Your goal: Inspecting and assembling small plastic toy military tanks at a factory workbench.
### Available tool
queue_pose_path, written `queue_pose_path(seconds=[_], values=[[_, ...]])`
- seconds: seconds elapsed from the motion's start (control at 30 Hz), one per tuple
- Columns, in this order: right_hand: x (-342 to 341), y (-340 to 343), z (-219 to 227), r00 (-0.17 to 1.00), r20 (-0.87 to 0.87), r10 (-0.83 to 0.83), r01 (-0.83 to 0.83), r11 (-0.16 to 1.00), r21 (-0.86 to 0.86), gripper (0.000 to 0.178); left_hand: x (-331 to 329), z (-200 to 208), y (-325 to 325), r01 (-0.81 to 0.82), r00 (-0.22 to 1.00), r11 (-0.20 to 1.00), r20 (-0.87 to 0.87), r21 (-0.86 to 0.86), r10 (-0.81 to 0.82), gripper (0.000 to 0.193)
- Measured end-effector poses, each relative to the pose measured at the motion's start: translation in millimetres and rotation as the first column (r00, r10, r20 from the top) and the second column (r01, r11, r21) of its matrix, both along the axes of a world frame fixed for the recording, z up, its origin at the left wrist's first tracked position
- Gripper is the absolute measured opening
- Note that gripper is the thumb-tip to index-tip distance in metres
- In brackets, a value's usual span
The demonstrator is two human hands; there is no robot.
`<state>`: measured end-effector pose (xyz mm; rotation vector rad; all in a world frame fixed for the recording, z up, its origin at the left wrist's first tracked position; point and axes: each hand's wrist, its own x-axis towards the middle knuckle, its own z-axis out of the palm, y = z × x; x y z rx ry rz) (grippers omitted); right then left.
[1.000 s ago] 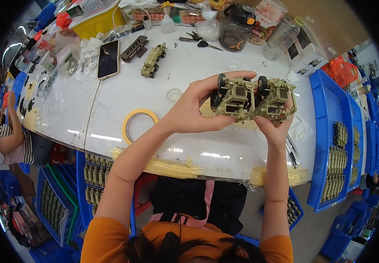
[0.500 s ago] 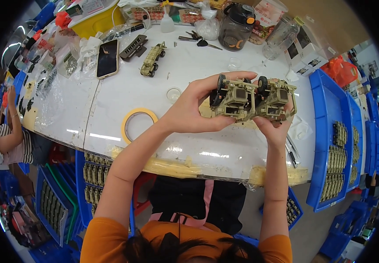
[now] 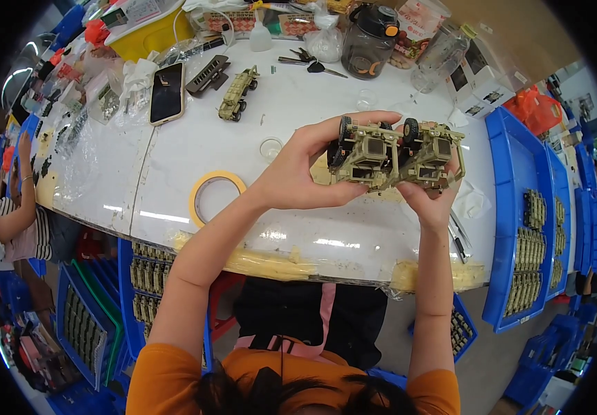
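Note:
Above the white table [image 3: 291,228], two tan model military trucks are raised side by side, cabs facing me and black wheels showing at their upper left. My left hand [image 3: 293,174] is closed round the left model truck [image 3: 369,152], its thumb along the lower edge and its fingers over the top. The right model truck [image 3: 431,155] is gripped by my right hand [image 3: 431,206], thumb below; most of its fingers are hidden behind the model. The two trucks appear to touch. A third model truck [image 3: 238,94] stands farther back on the table, beside a dark slotted part [image 3: 208,75].
A roll of yellow tape [image 3: 200,197] lies left of my forearm. Behind are a phone [image 3: 167,93], keys [image 3: 312,62] and a dark bottle [image 3: 369,45]. A blue tray [image 3: 502,207] with rows of models stands at right. Another person [image 3: 18,214] sits at far left.
Both hands keep the same hold on the two model trucks. The whole view has shifted very slightly; nothing else has visibly moved.

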<state>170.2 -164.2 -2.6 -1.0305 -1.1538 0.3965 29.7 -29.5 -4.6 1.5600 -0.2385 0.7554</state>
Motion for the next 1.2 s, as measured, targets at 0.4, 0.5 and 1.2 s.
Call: queue_pose_path(seconds=[0.4,0.5,1.2], values=[[111,-38,13,0.853,-0.064,-0.519,0.48,0.825,-0.298,0.043,0,1,-1,0.032,0.999,0.999,0.011,0.03,-0.032,0.067],[135,-38,0,0.809,-0.009,-0.588,0.522,0.725,-0.45,0.044,-2,0,1,0.031,0.999,0.999,0.007,0.018,-0.031,0.067],[176,-39,-54,0.787,0.168,-0.593,0.488,0.432,-0.758,0.055,-1,3,29,0.108,0.978,0.936,0.203,-0.336,-0.041,0.062]])
